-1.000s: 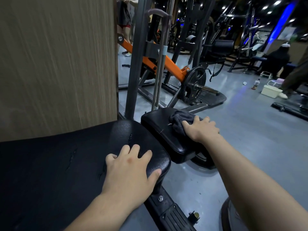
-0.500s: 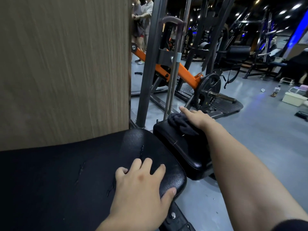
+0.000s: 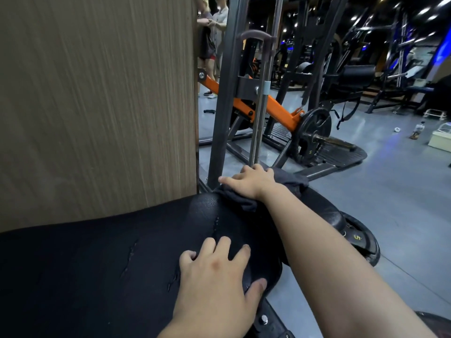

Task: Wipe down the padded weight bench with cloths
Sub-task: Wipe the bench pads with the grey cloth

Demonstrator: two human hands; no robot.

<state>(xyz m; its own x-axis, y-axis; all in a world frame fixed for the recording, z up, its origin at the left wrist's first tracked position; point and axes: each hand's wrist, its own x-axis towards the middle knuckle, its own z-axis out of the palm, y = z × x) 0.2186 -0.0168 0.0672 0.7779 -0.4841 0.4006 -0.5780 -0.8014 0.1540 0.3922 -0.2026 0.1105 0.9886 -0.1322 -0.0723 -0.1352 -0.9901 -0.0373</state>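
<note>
The padded bench [image 3: 97,264] fills the lower left of the frame, its black cover cracked in several places. The left hand [image 3: 214,284] lies palm-down near its rounded end, low in the centre, with fingers spread and the thumb over the edge. At mid-frame the right hand [image 3: 249,182] presses on a dark grey cloth [image 3: 244,203] where the long pad meets the smaller seat pad [image 3: 324,211]. Its thumb is stretched out, but I cannot tell whether the fingers clutch the cloth. A wooden panel [image 3: 97,106] fills the upper left. 2 people [image 3: 212,32] stand at the top centre.
</note>
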